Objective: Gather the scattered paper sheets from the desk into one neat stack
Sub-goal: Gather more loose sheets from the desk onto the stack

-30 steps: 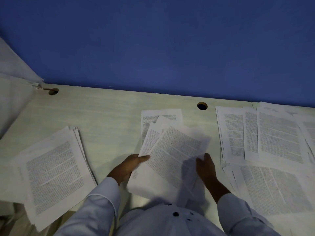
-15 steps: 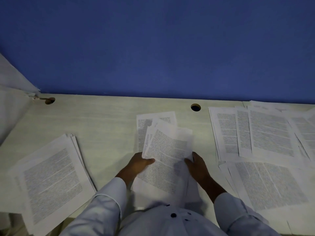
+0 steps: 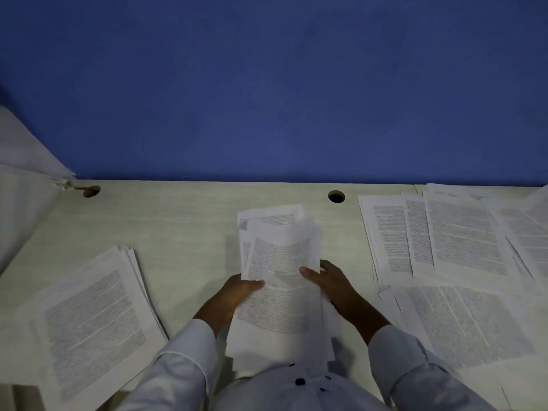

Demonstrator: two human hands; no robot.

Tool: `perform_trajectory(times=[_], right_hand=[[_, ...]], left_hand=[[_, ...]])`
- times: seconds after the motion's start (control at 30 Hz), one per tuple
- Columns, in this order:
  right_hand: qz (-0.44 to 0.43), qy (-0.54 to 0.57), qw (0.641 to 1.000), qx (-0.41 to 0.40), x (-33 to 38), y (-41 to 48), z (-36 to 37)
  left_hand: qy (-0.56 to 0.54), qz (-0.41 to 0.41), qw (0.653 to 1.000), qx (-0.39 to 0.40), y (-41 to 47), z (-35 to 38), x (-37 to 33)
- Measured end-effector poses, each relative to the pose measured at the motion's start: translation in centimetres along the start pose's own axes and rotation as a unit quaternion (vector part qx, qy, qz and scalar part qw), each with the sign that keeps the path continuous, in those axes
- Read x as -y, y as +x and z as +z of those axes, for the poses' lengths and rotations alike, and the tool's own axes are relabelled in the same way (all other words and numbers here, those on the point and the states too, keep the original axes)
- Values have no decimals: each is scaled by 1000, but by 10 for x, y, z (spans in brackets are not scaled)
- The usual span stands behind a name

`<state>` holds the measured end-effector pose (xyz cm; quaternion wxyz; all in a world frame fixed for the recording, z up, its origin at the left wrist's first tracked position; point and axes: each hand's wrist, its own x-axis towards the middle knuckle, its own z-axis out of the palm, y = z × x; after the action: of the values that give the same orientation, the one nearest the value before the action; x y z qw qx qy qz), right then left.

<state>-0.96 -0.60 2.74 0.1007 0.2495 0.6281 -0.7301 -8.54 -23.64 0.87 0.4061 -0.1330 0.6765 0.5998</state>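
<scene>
Between the two hands, a loose bundle of sheets (image 3: 280, 292) is held just above the table (image 3: 184, 226), close to the person's chest. The left hand (image 3: 234, 295) grips its left edge with the thumb on top, and the right hand (image 3: 332, 280) grips the right edge the same way. The bundle is uneven: its sheets sit at different angles and the far corners do not line up. Out past the left hand lies a fairly tidy pile (image 3: 95, 315), slightly fanned along one edge. Out past the right hand, overlapping scattered sheets (image 3: 450, 241) lie uncollected. The task looks roughly midway, with three groups yet to be merged and squared. The paper is thin, white and densely printed.
</scene>
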Motion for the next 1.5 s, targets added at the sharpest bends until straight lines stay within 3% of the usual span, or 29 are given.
perform_trajectory(times=[0.07,0.17,0.23,0.37,0.57,0.7,0.83,0.93,1.1,1.3,1.5], right_hand=[[5,13,1000,-9,-1,-1,-2],[0,-13,999,32,-3,-6,-7],[-2,-38,998,47,-3,-11,-4],[-21,-37,999,20,5,-13,7],[-30,-28,999,-30,22,-7,4],[10,182,982,-53,33,-1,7],[-2,348,938,-1,57,1,20],[-12,394,919,13,77,1,31],[-24,380,925,2,89,0,41],[-14,399,917,-7,82,2,47],[-17,331,943,4,79,9,55]], left_hand=[[-40,12,999,-20,-2,-1,4],[-146,-5,989,34,-13,-7,1],[-159,-20,984,72,-19,-3,-2],[-66,42,997,-26,-12,8,0],[-205,178,960,-71,-22,-5,-43],[-216,280,934,-54,-45,-8,-92],[-223,349,910,-29,-71,7,-127],[-228,369,900,-35,-79,16,-132],[-252,347,893,-138,-83,19,-133],[-252,401,879,-59,-89,6,-133],[-171,345,902,-196,-74,6,-118]])
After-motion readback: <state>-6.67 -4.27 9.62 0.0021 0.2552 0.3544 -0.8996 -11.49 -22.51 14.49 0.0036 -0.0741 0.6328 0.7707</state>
